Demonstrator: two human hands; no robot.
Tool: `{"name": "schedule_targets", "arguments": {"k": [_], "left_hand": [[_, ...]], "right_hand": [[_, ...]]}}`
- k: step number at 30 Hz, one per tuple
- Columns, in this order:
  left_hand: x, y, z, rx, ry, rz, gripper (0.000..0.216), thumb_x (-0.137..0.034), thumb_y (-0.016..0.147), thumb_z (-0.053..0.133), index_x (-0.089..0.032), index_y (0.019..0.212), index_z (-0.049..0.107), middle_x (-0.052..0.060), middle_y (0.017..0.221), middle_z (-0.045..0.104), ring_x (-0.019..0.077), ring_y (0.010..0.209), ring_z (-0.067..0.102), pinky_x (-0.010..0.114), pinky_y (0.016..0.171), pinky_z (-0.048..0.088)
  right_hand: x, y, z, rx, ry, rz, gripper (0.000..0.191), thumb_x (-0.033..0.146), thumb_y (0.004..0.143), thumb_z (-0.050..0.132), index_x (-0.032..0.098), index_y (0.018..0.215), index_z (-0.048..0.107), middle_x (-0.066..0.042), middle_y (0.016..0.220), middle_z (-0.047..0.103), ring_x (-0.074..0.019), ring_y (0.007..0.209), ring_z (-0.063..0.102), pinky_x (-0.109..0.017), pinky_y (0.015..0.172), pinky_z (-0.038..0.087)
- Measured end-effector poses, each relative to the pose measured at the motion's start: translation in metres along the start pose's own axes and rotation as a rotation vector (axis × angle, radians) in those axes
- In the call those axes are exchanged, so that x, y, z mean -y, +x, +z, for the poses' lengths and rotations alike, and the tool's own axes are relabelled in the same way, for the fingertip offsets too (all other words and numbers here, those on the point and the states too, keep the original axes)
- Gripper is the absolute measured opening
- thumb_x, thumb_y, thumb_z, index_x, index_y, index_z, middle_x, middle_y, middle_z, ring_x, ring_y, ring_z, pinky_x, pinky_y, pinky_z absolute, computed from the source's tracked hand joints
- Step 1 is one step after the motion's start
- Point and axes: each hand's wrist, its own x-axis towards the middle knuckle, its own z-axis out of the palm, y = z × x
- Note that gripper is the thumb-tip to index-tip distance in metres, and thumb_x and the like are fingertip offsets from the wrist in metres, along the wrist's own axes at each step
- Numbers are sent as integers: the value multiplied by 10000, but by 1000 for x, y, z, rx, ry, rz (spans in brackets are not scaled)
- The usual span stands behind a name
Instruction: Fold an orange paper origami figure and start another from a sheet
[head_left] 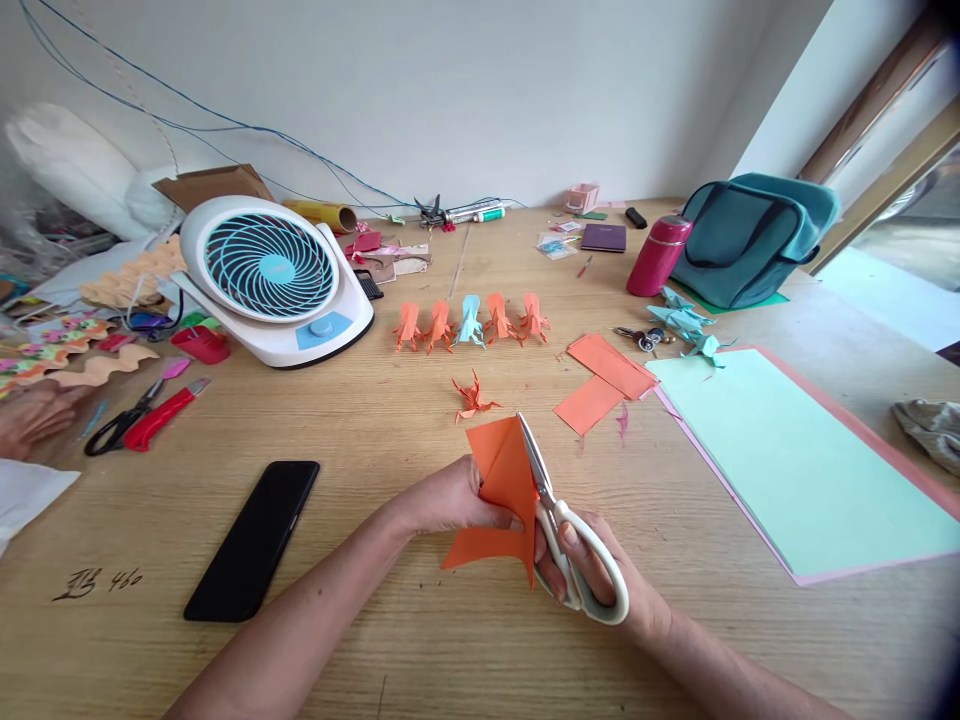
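Here, the orange paper looks bent, creased.

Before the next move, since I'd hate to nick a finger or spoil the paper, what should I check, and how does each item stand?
1. Orange paper held by the left hand: ok.
2. Scissors gripped in the right hand: ok.
3. Left hand clear of the blades: cannot tell; paper hides part of it.
4. Small orange figure apart from the scissors: ok.
5. Black phone apart from both hands: ok.
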Motion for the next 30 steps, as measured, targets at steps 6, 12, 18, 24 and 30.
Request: {"name": "schedule_targets", "arguments": {"k": [6, 12, 18, 24, 30], "left_hand": [[3, 0, -1, -20, -2, -2, 302, -235, 701, 822, -152, 978, 735, 67, 1001, 762, 221, 930, 697, 343, 883, 548], [3, 2, -3, -71, -25, -41, 347, -275, 692, 832, -143, 990, 715, 75, 1014, 759, 247, 976, 695, 364, 887, 545], [11, 4, -7, -126, -57, -91, 441, -301, 714, 836, -171, 1108, 686, 96, 1148, 745, 276, 1076, 687, 393, 926, 542], [17, 5, -11, -167, -57, -107, 468, -351, 746, 825, -180, 1158, 680, 114, 1198, 734, 309, 1119, 684, 428, 943, 547], [20, 6, -9, -203, -62, -157, 461, -401, 721, 843, -155, 1085, 702, 123, 1141, 753, 312, 1060, 708, 417, 901, 566]], "right_hand": [[-3, 0, -2, -17, 11, 13, 541, 641, 979, 409, 170, 805, 608, 22, 495, 503, -112, 444, 423, -258, 475, 389], [1, 3, -13, -77, -1, 24, 509, 646, 957, 454, 169, 847, 595, 17, 532, 526, -116, 479, 432, -261, 496, 367], [7, 14, -37, -258, -160, 108, 458, 631, 930, 522, 185, 978, 609, 9, 700, 521, -146, 651, 479, -284, 617, 389], [4, 18, -47, -311, -339, 143, 386, 522, 842, 681, 203, 1044, 604, -24, 894, 618, -178, 773, 533, -307, 692, 406], [0, 19, -34, -314, -376, 175, 264, 402, 817, 695, 198, 942, 583, 3, 798, 590, -162, 725, 517, -276, 640, 410]]}}
